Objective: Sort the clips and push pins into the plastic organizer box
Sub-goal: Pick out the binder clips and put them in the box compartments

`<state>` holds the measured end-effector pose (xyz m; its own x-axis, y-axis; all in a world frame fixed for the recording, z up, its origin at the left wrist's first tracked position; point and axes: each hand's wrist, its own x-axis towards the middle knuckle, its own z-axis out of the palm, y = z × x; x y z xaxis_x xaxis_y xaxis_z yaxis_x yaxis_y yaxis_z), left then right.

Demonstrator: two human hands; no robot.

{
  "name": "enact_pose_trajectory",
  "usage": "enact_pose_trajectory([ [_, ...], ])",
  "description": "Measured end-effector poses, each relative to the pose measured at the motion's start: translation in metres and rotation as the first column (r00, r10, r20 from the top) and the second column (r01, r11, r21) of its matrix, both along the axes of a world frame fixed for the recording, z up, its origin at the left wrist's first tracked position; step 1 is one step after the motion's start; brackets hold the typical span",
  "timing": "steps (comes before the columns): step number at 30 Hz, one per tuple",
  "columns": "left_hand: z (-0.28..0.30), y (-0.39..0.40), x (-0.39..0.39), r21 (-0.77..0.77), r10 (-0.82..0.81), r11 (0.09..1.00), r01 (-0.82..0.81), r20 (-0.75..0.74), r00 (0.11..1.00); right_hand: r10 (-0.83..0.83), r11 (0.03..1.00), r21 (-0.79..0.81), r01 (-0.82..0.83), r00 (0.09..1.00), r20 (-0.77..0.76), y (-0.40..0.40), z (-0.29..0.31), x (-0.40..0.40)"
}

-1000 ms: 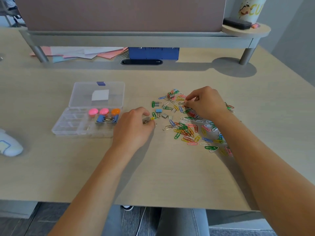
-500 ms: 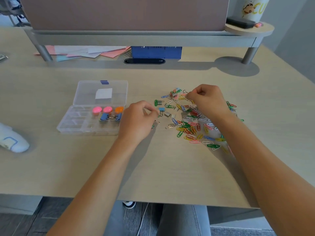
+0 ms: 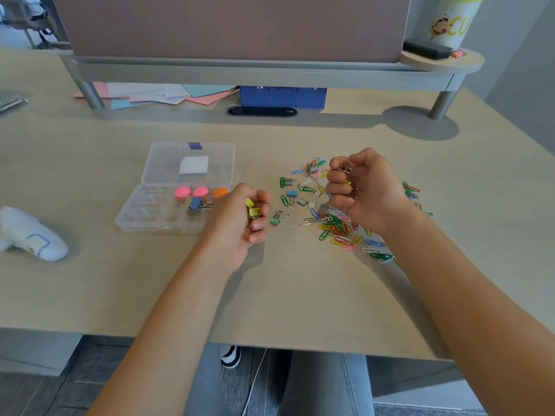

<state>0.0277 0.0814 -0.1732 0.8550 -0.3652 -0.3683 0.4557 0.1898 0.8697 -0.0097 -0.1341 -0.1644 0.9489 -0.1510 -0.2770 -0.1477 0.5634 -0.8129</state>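
Clips and push pins, sorting in progress. Since a second ago both hands have lifted off the tabletop [image 3: 150, 280] and turned palm-inward: the left hand [image 3: 240, 220], then pressed knuckles-up beside the pile, now shows yellow binder clips [image 3: 253, 210] held in its curled fingers [image 3: 257, 225], at least two, just right of the organizer box [image 3: 168, 205]; the right hand [image 3: 363, 190], then pinching at the pile's far edge, now holds a small bunch of clips with silver wire handles [image 3: 350, 175] in closed fingers, number not readable. Judged meaning: one batch of binder clips is gathered and ready to go into a compartment. Organizer box: one, clear plastic, lid open and laid back, left of centre. Contents so far: three round-headed push pins [image 3: 200, 192], two pink and one orange, in the far row; blue binder clips [image 3: 195, 203] just in front of them, about two; the remaining compartments look unfilled. Loose on the tabletop: one green binder clip [image 3: 274, 220] just beside the left hand; a blue one [image 3: 292, 194] and a green one [image 3: 284, 182] nearer the pile; coloured paper clips [image 3: 339, 226], several dozen, too many and too tangled to count. Surroundings: one white object [image 3: 33, 235] at the left edge; coloured paper sheets [image 3: 156, 93] beneath the monitor riser [image 3: 255, 72].
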Motion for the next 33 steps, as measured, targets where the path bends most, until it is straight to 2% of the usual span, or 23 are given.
enact_pose_trajectory([
  [3, -0.003, -0.001, -0.003, 0.357, -0.038, 0.93, -0.081, 0.314, 0.949, -0.025, 0.999, -0.021, 0.024, 0.999, -0.031, 0.005, 0.001, -0.003],
  [6, -0.009, -0.001, -0.005, 0.594, -0.196, 0.763, -0.254, 0.587, 0.785, -0.082, 0.991, -0.113, 0.071, 0.992, -0.099, 0.007, 0.0, -0.006],
  [8, -0.014, -0.001, -0.005, 0.678, -0.297, 0.653, -0.337, 0.639, 0.71, -0.118, 0.983, -0.154, 0.097, 0.985, -0.13, 0.008, -0.002, -0.01],
  [11, -0.02, -0.002, -0.007, 0.798, -0.443, 0.466, -0.382, 0.584, 0.68, -0.138, 0.974, -0.199, 0.111, 0.982, -0.128, 0.007, -0.005, -0.017],
  [12, -0.022, -0.003, -0.006, 0.808, -0.47, 0.431, -0.402, 0.581, 0.664, -0.142, 0.97, -0.215, 0.114, 0.983, -0.12, 0.007, -0.005, -0.02],
  [14, -0.024, -0.004, -0.005, 0.793, -0.484, 0.421, -0.441, 0.607, 0.63, -0.148, 0.959, -0.257, 0.118, 0.984, -0.103, 0.007, -0.006, -0.026],
  [17, -0.023, -0.005, -0.005, 0.784, -0.484, 0.433, -0.444, 0.618, 0.619, -0.159, 0.901, -0.42, 0.107, 0.983, -0.09, 0.011, -0.006, -0.028],
  [19, -0.021, -0.005, -0.006, 0.774, -0.439, 0.476, -0.416, 0.62, 0.65, -0.159, 0.804, -0.588, 0.084, 0.984, -0.077, 0.016, -0.006, -0.024],
  [21, -0.019, -0.004, -0.005, 0.725, -0.335, 0.585, -0.362, 0.623, 0.707, -0.146, 0.622, -0.78, 0.065, 0.989, -0.034, 0.022, -0.005, -0.016],
  [24, -0.014, -0.001, -0.005, 0.604, -0.177, 0.746, -0.28, 0.585, 0.791, -0.078, 0.271, -0.962, 0.033, 0.997, 0.012, 0.03, -0.008, 0.001],
  [26, -0.009, 0.001, -0.007, 0.51, -0.067, 0.83, -0.224, 0.49, 0.869, -0.046, 0.044, -0.999, -0.022, 0.999, -0.024, 0.033, -0.013, 0.012],
  [28, -0.004, 0.005, -0.009, 0.364, 0.034, 0.919, -0.149, 0.304, 0.952, -0.033, -0.087, -0.995, -0.052, 0.998, -0.049, 0.036, -0.018, 0.021],
  [31, -0.003, 0.016, -0.011, 0.099, 0.032, 0.995, -0.034, 0.023, 0.999, -0.027, -0.164, -0.986, -0.04, 0.999, -0.036, 0.04, -0.024, 0.029],
  [33, -0.006, 0.022, -0.013, -0.058, -0.013, 0.998, 0.008, -0.084, 0.996, -0.028, -0.174, -0.984, -0.031, 0.999, -0.027, 0.04, -0.025, 0.031],
])
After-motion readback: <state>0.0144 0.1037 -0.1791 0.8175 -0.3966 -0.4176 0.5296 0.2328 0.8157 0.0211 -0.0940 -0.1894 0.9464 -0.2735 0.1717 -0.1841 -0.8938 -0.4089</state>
